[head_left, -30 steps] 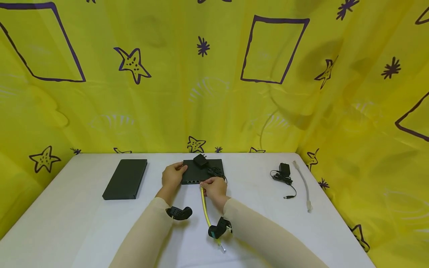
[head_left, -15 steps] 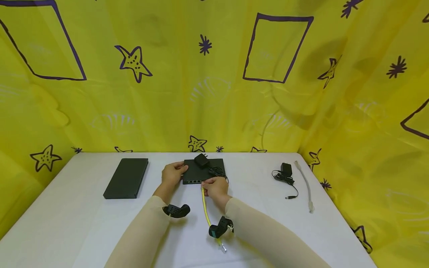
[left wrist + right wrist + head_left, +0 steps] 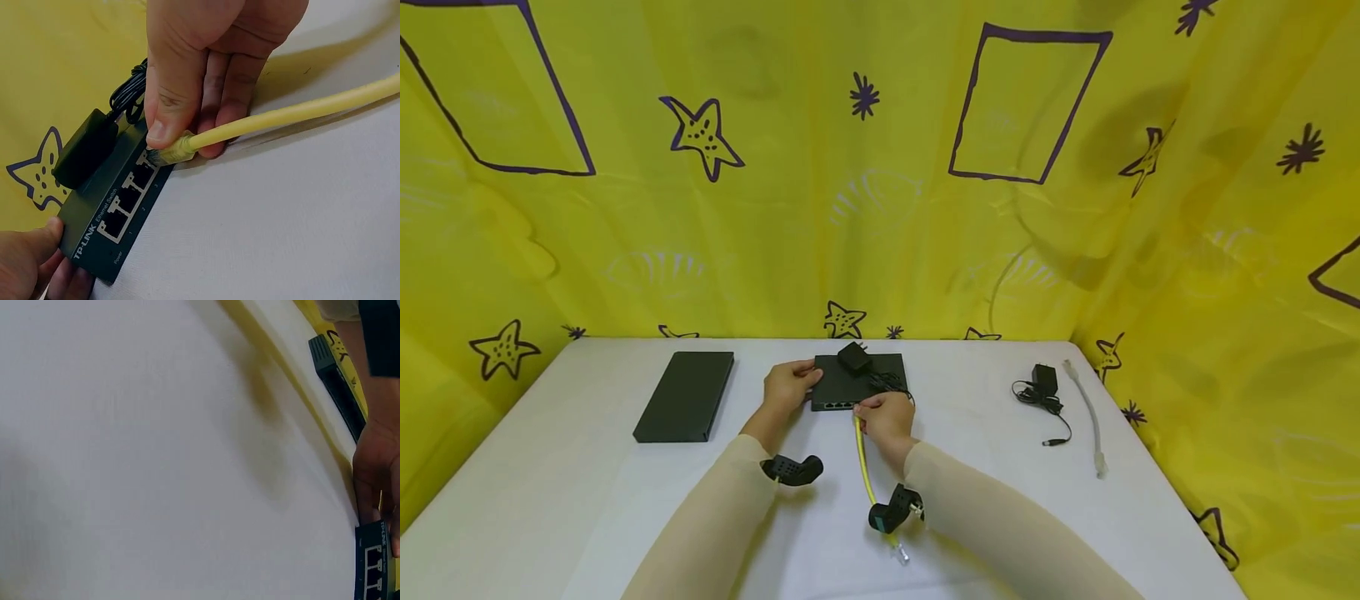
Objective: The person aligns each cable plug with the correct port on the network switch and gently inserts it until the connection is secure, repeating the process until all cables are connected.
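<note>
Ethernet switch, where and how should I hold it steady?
Probably best to grip the Ethernet switch by its left side, coming from the left, as the left hand does. An adapter lies on top, and ports line the near edge, where the right hand pinches the yellow cable by its plug.

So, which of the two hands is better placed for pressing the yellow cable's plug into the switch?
Probably the right hand: it pinches the plug at the ports of the switch. The left hand grips the switch's left side, so it seems better suited to steadying it.

head: above, forward-down | left wrist: close | right wrist: faces tabletop (image 3: 156, 456) | shared: Ethernet switch (image 3: 117, 200)
</note>
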A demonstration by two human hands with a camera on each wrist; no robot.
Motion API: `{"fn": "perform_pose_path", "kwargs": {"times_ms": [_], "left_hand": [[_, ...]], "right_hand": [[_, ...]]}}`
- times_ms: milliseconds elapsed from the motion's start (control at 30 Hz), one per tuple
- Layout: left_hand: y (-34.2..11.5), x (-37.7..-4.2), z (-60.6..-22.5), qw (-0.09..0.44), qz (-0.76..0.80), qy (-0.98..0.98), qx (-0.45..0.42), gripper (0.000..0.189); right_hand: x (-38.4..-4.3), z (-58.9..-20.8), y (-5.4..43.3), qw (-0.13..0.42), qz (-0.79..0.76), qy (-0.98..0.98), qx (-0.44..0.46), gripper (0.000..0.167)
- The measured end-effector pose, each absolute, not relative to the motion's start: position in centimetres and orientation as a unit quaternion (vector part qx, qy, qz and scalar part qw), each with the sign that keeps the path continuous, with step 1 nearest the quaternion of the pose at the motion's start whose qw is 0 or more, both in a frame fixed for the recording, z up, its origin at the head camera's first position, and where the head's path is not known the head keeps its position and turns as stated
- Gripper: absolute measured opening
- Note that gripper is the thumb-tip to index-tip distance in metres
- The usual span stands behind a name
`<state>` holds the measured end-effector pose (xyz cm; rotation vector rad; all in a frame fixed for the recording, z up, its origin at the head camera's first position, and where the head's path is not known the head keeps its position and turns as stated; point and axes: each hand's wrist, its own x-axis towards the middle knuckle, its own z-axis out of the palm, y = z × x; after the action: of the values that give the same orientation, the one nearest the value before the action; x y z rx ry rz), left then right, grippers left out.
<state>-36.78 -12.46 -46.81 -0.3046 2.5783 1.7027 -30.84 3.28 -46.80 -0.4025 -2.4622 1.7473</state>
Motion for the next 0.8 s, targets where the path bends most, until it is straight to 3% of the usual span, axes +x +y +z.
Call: {"fn": "perform_pose_path", "kwargs": {"times_ms": [800], "left_hand": [[-12.57, -37.08, -47.49, 0.05, 0.624, 0.768, -0.136, 0.043]], "right_hand": [[-30.46, -46.5, 3.58, 0.034, 0.574, -0.808, -0.126, 0.005]]}}
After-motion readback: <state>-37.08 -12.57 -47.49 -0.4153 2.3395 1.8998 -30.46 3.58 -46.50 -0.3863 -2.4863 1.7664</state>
